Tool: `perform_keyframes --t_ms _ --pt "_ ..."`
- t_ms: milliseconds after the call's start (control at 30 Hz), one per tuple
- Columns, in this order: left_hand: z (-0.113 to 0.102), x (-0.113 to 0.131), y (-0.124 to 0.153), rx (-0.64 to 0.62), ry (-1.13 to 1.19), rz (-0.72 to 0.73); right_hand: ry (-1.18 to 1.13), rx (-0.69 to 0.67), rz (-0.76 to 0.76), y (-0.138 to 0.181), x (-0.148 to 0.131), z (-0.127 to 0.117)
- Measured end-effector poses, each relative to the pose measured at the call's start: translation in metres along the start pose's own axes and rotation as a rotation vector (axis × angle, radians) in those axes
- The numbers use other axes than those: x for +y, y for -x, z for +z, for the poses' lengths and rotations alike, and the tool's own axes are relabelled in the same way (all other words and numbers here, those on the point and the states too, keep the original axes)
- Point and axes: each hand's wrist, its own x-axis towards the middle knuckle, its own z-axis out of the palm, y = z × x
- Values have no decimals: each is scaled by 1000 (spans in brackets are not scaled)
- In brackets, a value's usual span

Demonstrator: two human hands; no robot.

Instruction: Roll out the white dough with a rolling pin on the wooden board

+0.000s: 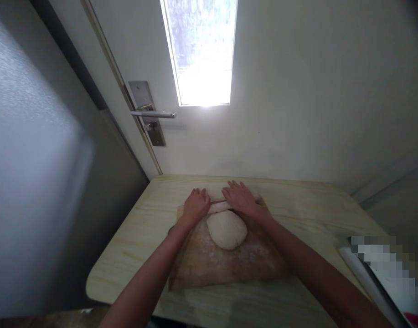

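Note:
A flattened round of pale dough (227,230) lies on a wooden cutting board (212,269) dusted with flour. Across the dough's far edge sits a light wooden rolling pin (219,207). My left hand (196,205) rests over the pin's left part, its fingers curled forward over it. Over the right part lies my right hand (242,200), palm on the pin and fingers reaching past it. Both palms hide much of the pin; its middle shows between them, and its right end pokes out beyond my right hand.
The board lies on a pale wood-grain table (133,255) against a white door (291,114) with a metal handle (154,115) and a bright window pane (203,54). A grey panel (31,182) stands at left. A partly blurred-out white object (383,273) is at right.

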Motion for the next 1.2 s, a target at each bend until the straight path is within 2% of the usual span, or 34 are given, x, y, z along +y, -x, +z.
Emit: perform_keyframes --t_ms 200,467,600,700,800,1200 --pt "-5 4 16 -30 6 37 26 28 -41 29 -6 -12" --pt "-14 8 57 -41 88 109 33 47 -80 84 -4 -49" --pt "-16 11 67 2 70 120 48 57 -17 98 0 -38" --pt "-19 15 64 43 15 92 29 111 85 102 -1 -18" --pt "-20 16 57 41 0 97 12 156 116 101 -3 -7" --pt "-12 8 5 -107 60 81 -37 38 145 59 16 -1"
